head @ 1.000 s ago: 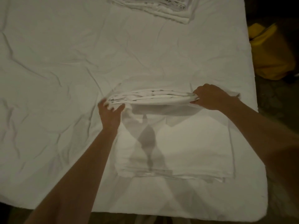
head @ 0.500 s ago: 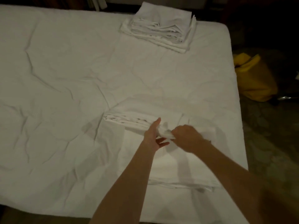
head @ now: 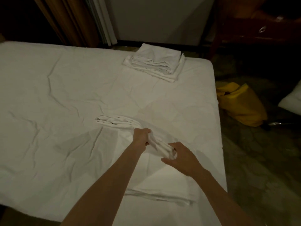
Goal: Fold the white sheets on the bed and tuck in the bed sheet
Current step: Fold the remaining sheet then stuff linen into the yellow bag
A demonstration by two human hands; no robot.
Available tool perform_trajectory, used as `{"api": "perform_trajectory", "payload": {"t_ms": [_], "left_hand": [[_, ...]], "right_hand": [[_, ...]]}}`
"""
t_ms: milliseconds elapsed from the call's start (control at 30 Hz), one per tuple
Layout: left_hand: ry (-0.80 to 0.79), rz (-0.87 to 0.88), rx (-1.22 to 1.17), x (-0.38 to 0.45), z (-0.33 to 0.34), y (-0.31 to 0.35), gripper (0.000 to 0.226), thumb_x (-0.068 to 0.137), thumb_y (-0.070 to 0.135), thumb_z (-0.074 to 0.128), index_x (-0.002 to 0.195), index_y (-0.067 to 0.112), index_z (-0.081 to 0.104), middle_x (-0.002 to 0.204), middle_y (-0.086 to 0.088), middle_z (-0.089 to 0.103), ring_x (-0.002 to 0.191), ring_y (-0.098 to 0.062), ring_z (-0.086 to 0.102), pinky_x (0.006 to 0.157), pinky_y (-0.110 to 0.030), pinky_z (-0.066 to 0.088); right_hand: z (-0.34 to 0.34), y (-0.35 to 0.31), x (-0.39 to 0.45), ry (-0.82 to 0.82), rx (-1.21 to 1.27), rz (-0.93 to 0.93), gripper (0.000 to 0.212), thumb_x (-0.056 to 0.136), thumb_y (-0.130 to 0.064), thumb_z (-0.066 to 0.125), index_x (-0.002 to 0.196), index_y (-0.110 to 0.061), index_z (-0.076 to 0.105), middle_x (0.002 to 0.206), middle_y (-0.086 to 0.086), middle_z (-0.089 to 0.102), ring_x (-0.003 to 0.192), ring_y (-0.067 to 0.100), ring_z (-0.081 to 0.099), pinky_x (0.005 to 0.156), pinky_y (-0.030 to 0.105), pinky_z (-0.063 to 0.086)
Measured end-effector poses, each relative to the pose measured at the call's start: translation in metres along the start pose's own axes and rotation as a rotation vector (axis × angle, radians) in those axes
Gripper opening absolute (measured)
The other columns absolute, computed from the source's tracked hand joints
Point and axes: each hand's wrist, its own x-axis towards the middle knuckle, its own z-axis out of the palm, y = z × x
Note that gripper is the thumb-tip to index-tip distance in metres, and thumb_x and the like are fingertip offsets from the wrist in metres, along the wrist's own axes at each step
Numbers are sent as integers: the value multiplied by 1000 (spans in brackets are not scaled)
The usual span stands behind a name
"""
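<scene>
Both arms stretched over the bed sheet (head: pixel 57 111). Left hand (head: pixel 141 136) clenched round the bunched fold of the white sheet (head: pixel 162 176), right hand (head: pixel 180 156) gripping that same gathered edge just nearer. Partly folded sheet lying flat near the bed sheet's right edge. Beyond it, a neat folded stack (head: pixel 156 64); off the right edge, a yellow bag (head: pixel 242 105) on the floor. Wrinkled, soft white cloth throughout.
</scene>
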Motion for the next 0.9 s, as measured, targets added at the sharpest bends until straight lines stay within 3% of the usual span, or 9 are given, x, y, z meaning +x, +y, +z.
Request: {"api": "perform_trajectory", "payload": {"t_ms": [133, 267, 400, 500, 567, 633, 700, 833, 900], "left_hand": [[8, 53, -14, -33, 26, 25, 33, 85, -5, 57, 117, -5, 49, 107, -22, 55, 87, -32, 58, 64, -39, 53], [-28, 121, -97, -66, 42, 58, 28, 89, -9, 50, 112, 5, 44, 106, -18, 54, 92, -31, 57, 71, -40, 54], [-101, 210, -152, -102, 53, 102, 37, 91, -13, 41, 124, 4, 41, 103, -17, 56, 96, -31, 57, 76, -43, 52], [-141, 277, -104, -124, 63, 144, 47, 93, -10, 41, 139, 2, 35, 124, -21, 55, 111, -36, 58, 81, -46, 53], [-181, 326, -50, -141, 69, 174, 42, 93, -8, 44, 134, -2, 41, 128, -19, 55, 112, -34, 58, 76, -41, 56], [-267, 380, -62, -161, 71, 202, 28, 92, -9, 45, 120, -5, 46, 118, -18, 56, 102, -30, 59, 58, -34, 59], [-339, 424, -79, -173, 64, 226, 31, 92, -9, 45, 123, -8, 43, 108, -20, 55, 91, -29, 59, 45, -31, 55], [-332, 430, 7, -162, 31, 250, 42, 90, -5, 54, 130, -8, 42, 117, -23, 58, 85, -29, 62, 44, -32, 54], [-306, 410, 59, -143, 1, 250, 42, 88, -4, 57, 128, -6, 44, 106, -20, 61, 77, -26, 62, 48, -32, 54]], "right_hand": [[-44, -6, -5, 120, -247, -67, 70, 81, -48, 66, 140, -26, 35, 133, -4, 47, 117, 18, 50, 95, 34, 44], [-79, -41, -1, 234, -436, -196, 63, 88, -38, 61, 142, -28, 32, 121, 0, 58, 106, 21, 58, 86, 32, 46], [-130, -73, 0, 309, -562, -247, 40, 94, -34, 50, 134, -31, 47, 118, 2, 62, 105, 23, 61, 88, 33, 45], [-174, -103, -3, 340, -598, -247, 29, 96, -33, 44, 121, -29, 58, 115, 2, 62, 102, 24, 60, 85, 34, 46], [-205, -127, -11, 393, -655, -237, 26, 97, -30, 43, 115, -23, 60, 111, 4, 62, 99, 25, 60, 77, 33, 45], [-230, -152, -22, 463, -727, -232, 23, 97, -28, 44, 110, -18, 60, 105, 4, 62, 94, 25, 60, 69, 31, 39], [-243, -174, -29, 539, -760, -227, 23, 97, -28, 44, 107, -15, 60, 100, 5, 61, 83, 23, 57, 65, 31, 37], [-214, -210, -24, 513, -723, -209, 24, 98, -21, 45, 117, -12, 58, 107, 7, 61, 93, 25, 60, 73, 31, 42], [-177, -224, -9, 506, -729, -219, 25, 98, -15, 43, 119, -13, 56, 113, 7, 60, 100, 25, 60, 77, 31, 42]]}}
